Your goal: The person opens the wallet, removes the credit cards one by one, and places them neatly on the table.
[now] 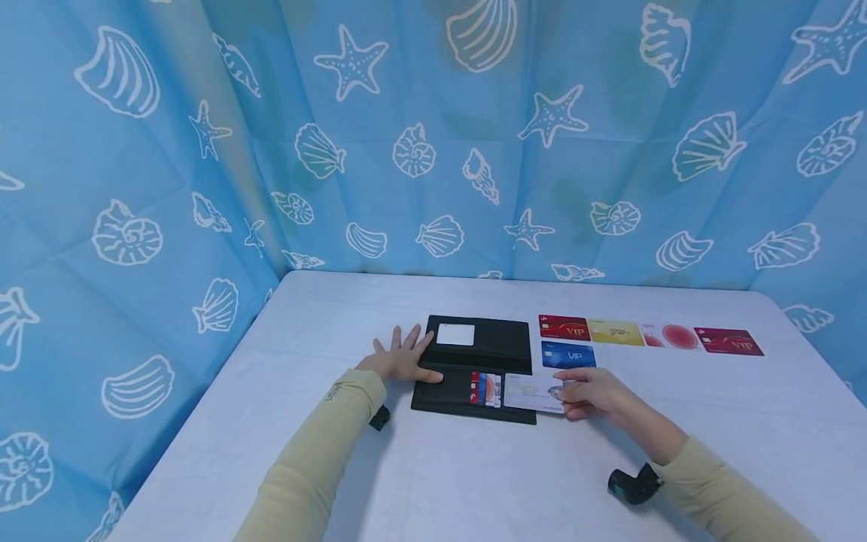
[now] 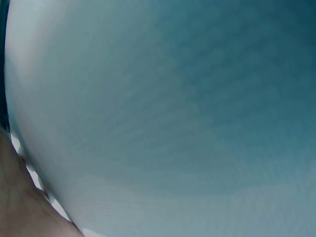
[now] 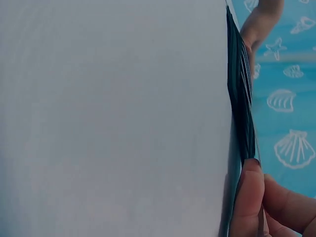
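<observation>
A black wallet (image 1: pixel 450 391) lies unfolded on the white table, with a white square (image 1: pixel 456 334) on its upper half. Several card edges (image 1: pixel 479 389), red, blue and white-pink, show in the lower half. My left hand (image 1: pixel 400 363) rests spread on the wallet's left edge, thumb on the lower half. In the left wrist view only part of that hand (image 2: pixel 27 197) shows. My right hand (image 1: pixel 599 393) pinches a white card (image 1: pixel 528 391) by its right end, with the card's left end over the wallet's lower half. The right wrist view shows the wallet (image 3: pixel 240 98) edge-on beyond the pinching fingers (image 3: pixel 249 192).
Right of the wallet lie a red VIP card (image 1: pixel 564 327), a gold card (image 1: pixel 615 332), a white-pink card (image 1: pixel 670 336) and a dark red VIP card (image 1: pixel 728 342) in a row. A blue VIP card (image 1: pixel 567 354) lies below the first. A blue shell-patterned curtain (image 1: pixel 420 98) hangs behind.
</observation>
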Demonstrator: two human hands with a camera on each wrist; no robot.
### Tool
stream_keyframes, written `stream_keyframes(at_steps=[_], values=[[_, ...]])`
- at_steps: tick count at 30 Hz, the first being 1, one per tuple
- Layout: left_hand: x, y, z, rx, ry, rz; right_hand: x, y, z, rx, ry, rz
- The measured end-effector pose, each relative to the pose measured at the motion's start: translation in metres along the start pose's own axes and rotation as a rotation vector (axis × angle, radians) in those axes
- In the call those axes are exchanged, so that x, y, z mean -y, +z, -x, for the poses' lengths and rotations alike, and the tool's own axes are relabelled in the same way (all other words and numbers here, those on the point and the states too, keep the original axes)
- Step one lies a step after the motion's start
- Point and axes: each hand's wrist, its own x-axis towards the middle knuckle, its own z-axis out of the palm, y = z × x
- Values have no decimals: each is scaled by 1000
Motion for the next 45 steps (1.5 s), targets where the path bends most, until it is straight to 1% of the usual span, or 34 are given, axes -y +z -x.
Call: stream_keyframes(at_steps=[9, 15, 23, 32, 41, 45], values=[[0, 0, 0, 0, -12, 1, -10, -24, 7, -13, -17, 6], [-1, 0, 0, 1, -5, 10, -14, -39, 13, -30, -14, 3], [-2, -1, 4, 1, 0, 17, -17, -60, 19, -59, -35, 27], [-1, 0, 2, 3, 2, 21, -19, -78, 20, -92, -40, 29], [-1, -1, 4, -4, 7, 20, -19, -91, 19, -127, -28, 31], [-1, 1, 0, 4, -5, 12, -20, -98, 17, -142, -24, 34]])
